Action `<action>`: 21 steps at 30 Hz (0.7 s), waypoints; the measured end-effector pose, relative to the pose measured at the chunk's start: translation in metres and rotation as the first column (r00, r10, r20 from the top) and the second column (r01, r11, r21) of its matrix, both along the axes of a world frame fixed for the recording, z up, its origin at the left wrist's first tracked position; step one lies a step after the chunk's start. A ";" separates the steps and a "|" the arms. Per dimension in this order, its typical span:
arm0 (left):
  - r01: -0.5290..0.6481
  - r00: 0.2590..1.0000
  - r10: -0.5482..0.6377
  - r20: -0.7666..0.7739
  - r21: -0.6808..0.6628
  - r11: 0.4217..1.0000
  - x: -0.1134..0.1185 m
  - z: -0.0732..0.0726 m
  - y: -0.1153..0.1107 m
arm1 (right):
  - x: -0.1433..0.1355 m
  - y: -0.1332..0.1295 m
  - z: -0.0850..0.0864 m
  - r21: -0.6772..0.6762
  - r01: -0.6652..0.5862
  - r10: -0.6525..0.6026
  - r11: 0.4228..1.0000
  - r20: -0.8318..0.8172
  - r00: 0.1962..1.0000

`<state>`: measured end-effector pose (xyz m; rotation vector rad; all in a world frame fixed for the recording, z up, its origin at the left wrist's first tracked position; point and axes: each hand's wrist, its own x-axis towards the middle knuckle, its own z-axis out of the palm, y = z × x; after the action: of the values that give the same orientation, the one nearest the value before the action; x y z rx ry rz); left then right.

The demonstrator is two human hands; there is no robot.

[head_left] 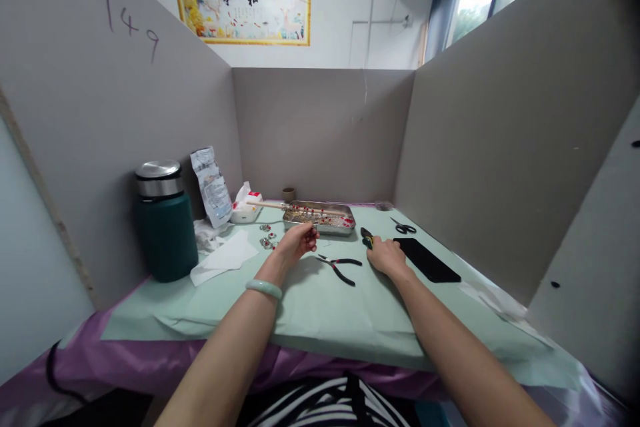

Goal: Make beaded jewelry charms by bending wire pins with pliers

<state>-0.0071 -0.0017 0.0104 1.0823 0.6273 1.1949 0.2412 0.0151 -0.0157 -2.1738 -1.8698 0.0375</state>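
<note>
The desk (345, 320) is covered with a pale green sheet. Both hands are over it.

Left hand (299, 243): raised at the near side of a metal tray (330, 231), fingers curled inward, thumb and forefinger brought close together. Whether a small item is pinched there cannot be determined. A pale green bangle (264, 289) is on the wrist.

Right hand (386, 255): lowered to the desk, fingers bent over the green handles of a pair of cutters (367, 239), the head pointing away from the person. The palm side is hidden; how firmly the handles are gripped cannot be told.

Pliers (345, 264) with dark handles lie between the hands, handles spread, tip toward the left hand, apart from both.

The tray holds loose beads, including red ones. A thin stick (265, 204) extends over its left edge. Several small ornaments (267, 240) with red parts lie left of the tray, near the left hand.

Right side: a flat black rectangular object (429, 260) lies just beside the right hand; scissors (404, 227) lie beyond it.

Left side: a white paper (225, 259) lies flat near a dark green bottle (165, 237), which stands upright.
</note>
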 end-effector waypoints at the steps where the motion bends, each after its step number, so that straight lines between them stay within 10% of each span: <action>1: 0.006 1.000 -0.006 0.009 0.004 1.000 0.000 0.000 -0.001 | 0.002 0.002 0.000 0.014 -0.005 0.006 1.000 -0.043 0.999; 7: 0.014 1.000 -0.014 0.000 0.034 0.999 0.001 0.002 -0.005 | 0.016 -0.003 0.017 0.086 -0.006 0.061 0.996 -0.658 0.750; 10: -0.016 1.000 0.016 -0.006 0.077 0.997 0.002 0.003 -0.005 | 0.005 -0.020 0.033 0.232 -0.045 0.236 0.972 -0.953 0.191; 13: -0.071 0.997 0.074 -0.015 0.143 0.987 0.002 0.002 -0.003 | -0.019 -0.040 0.045 0.239 -0.259 0.220 0.936 -0.970 -0.101; 17: -0.170 0.983 0.180 -0.032 0.195 0.966 0.002 0.002 0.000 | -0.054 -0.063 0.042 0.061 -0.477 0.035 0.877 -0.997 -0.063; 21: -0.246 0.965 0.258 -0.041 0.187 0.951 -0.001 0.003 0.001 | -0.080 -0.076 0.034 0.074 -0.540 0.108 0.838 -0.994 0.030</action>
<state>-0.0078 -0.0004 0.0138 1.2235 0.7344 1.4648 0.1610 -0.0613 0.0188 -0.9872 -1.3543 1.6246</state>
